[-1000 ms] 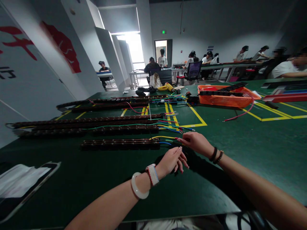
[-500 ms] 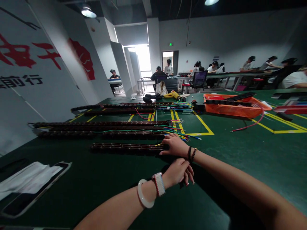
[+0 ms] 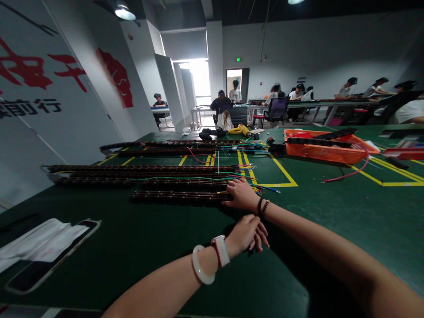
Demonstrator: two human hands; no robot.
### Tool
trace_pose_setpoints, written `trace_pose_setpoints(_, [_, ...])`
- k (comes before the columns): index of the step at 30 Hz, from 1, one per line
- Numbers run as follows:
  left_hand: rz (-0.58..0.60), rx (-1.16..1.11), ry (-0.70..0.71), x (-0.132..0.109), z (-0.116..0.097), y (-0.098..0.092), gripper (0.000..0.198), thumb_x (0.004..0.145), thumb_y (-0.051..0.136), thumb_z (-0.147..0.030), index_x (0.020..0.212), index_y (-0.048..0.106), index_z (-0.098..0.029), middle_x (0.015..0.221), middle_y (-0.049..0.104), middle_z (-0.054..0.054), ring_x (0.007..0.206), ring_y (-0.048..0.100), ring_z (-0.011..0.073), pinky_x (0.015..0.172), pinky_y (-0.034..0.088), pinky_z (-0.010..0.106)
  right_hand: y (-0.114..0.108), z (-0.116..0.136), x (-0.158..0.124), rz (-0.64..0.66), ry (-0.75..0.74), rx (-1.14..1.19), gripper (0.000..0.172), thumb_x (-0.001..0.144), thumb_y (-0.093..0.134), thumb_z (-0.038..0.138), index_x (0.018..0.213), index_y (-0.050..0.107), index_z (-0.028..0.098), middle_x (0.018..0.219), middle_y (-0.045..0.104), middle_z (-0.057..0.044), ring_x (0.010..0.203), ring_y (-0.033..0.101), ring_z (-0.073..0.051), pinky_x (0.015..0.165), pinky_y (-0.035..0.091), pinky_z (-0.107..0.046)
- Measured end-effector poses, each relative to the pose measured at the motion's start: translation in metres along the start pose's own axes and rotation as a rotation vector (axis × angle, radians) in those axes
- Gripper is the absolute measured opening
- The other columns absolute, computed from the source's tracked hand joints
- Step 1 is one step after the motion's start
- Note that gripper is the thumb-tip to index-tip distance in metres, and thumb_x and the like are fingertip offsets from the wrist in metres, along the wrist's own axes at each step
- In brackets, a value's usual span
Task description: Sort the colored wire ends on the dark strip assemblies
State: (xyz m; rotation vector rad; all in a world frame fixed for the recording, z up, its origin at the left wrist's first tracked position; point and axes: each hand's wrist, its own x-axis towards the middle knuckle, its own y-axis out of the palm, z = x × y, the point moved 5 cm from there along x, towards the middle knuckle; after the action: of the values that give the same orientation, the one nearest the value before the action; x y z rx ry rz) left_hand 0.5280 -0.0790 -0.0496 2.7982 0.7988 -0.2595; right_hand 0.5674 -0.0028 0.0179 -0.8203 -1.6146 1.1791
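Note:
My right hand lies flat, fingers stretched out, on the right end of the nearest black cable chain, where coloured wires come out. My left hand hovers low over the green table just in front of it, fingers loosely curled downward and holding nothing I can see. A white bangle and a watch sit on my left wrist, and dark bead bracelets on my right wrist.
Longer cable chains with wires lie in rows further back. An orange basket with black parts stands at the back right, inside yellow tape lines. A flat tray with white paper sits at the near left. Several people work at far tables.
My right hand moved left from the wire ends onto the end of the nearest chain and flattened there. My left hand stayed close below it. The view tilted upward.

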Motion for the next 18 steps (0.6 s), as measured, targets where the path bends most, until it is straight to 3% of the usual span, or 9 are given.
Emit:
trace_pose_setpoints(2, [-0.010,0.017,0.012,-0.001,-0.004,0.000,0.036,0.084,0.030,-0.047,0.072,0.046,-0.017,0.055,0.061,0.005,0.035,0.051,0.0108,0.032,0.025,0.018,0.003,-0.005,0.003,-0.017,0.022,-0.006,0.046,0.075,0.059,0.058,0.089,0.063,0.015,0.095,0.063,-0.011,0.094,0.052,-0.024,0.086,0.031,-0.037])
trace_pose_setpoints(4, [-0.102,0.091,0.078,-0.003,-0.013,-0.006,0.035,0.086,0.029,-0.044,0.073,0.047,-0.017,0.059,0.062,0.005,0.040,0.053,0.0123,0.034,0.028,0.020,0.007,-0.009,0.006,-0.030,0.026,-0.018,0.045,0.075,0.058,0.058,0.089,0.064,0.015,0.094,0.063,-0.010,0.095,0.051,-0.024,0.086,0.031,-0.037])
trace_pose_setpoints(6, [-0.293,0.191,0.191,-0.009,-0.024,-0.020,0.027,0.085,0.036,-0.038,0.076,0.051,-0.017,0.068,0.063,0.006,0.052,0.058,0.0141,0.041,0.037,0.023,0.009,-0.012,0.009,-0.034,0.020,-0.033,0.044,0.077,0.057,0.057,0.087,0.064,0.016,0.093,0.063,-0.010,0.095,0.050,-0.025,0.086,0.032,-0.037])
trace_pose_setpoints(8, [-0.517,0.246,0.282,-0.020,-0.033,-0.044,0.015,0.080,0.048,-0.032,0.084,0.054,-0.019,0.085,0.061,0.005,0.076,0.061,0.0158,0.062,0.048,0.027,0.010,-0.013,0.010,-0.040,0.011,-0.050,0.040,0.079,0.056,0.054,0.087,0.063,0.016,0.094,0.062,-0.011,0.095,0.050,-0.026,0.085,0.032,-0.037])
trace_pose_setpoints(11, [-0.892,0.256,0.335,-0.046,-0.040,-0.097,0.016,0.077,0.055,-0.025,0.092,0.051,-0.021,0.109,0.049,0.006,0.107,0.049,0.0173,0.096,0.038,0.033,0.007,-0.014,0.009,-0.086,0.015,-0.068,0.043,0.080,0.054,0.055,0.094,0.060,0.015,0.098,0.060,-0.012,0.095,0.048,-0.026,0.083,0.033,-0.037])
trace_pose_setpoints(14, [-1.218,0.219,0.335,-0.077,-0.041,-0.161,0.034,0.077,0.054,-0.019,0.108,0.042,-0.021,0.123,0.036,0.008,0.118,0.041,0.0191,0.101,0.033,0.035,0.005,-0.014,0.007,-0.131,0.024,-0.052,0.053,0.077,0.054,0.061,0.102,0.056,0.015,0.102,0.057,-0.012,0.095,0.046,-0.027,0.084,0.033,-0.038])
trace_pose_setpoints(18, [-1.541,0.237,0.284,-0.110,-0.041,-0.231,0.053,0.075,0.055,-0.017,0.122,0.030,-0.021,0.128,0.035,0.011,0.122,0.038,0.0221,0.101,0.032,0.036,0.009,-0.013,0.008,-0.172,0.026,-0.002,0.056,0.077,0.053,0.061,0.111,0.053,0.016,0.110,0.055,-0.013,0.099,0.046,-0.028,0.086,0.033,-0.039])
